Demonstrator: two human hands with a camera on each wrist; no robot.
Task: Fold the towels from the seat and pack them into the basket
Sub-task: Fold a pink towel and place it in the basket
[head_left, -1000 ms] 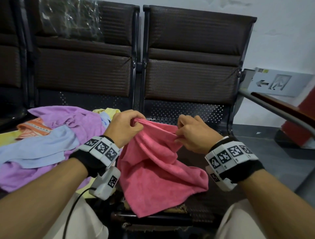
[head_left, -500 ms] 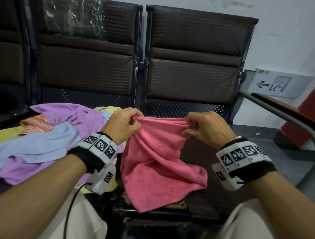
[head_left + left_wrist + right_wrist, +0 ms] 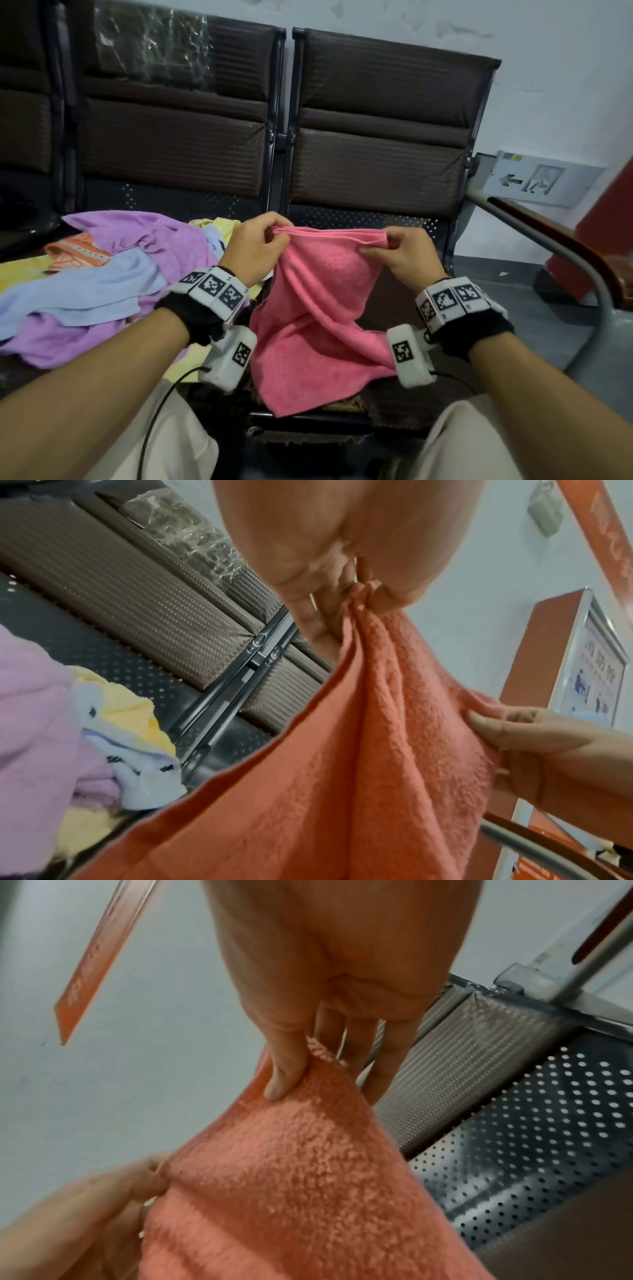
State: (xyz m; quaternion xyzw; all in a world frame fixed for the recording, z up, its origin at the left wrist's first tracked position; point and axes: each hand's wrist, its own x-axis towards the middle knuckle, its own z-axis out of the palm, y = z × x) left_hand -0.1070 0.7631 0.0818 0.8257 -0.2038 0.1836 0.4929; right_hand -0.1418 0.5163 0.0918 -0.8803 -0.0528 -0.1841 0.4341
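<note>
A plain pink towel (image 3: 318,322) hangs before dark brown woven-textured seats (image 3: 376,164) with black dotted metal, while at nine o'clock lie a lilac towel (image 3: 150,240), a pale blue towel (image 3: 85,291), a yellow towel (image 3: 219,226) and an orange patterned towel (image 3: 75,253).

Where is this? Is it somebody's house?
Probably not a house; it looks like a public waiting area. There is a row of joined brown seats with perforated metal, an exit arrow sign on the wall, and a handrail.

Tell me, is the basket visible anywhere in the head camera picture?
No, only the seats, a towel pile and the pink towel show.
</note>
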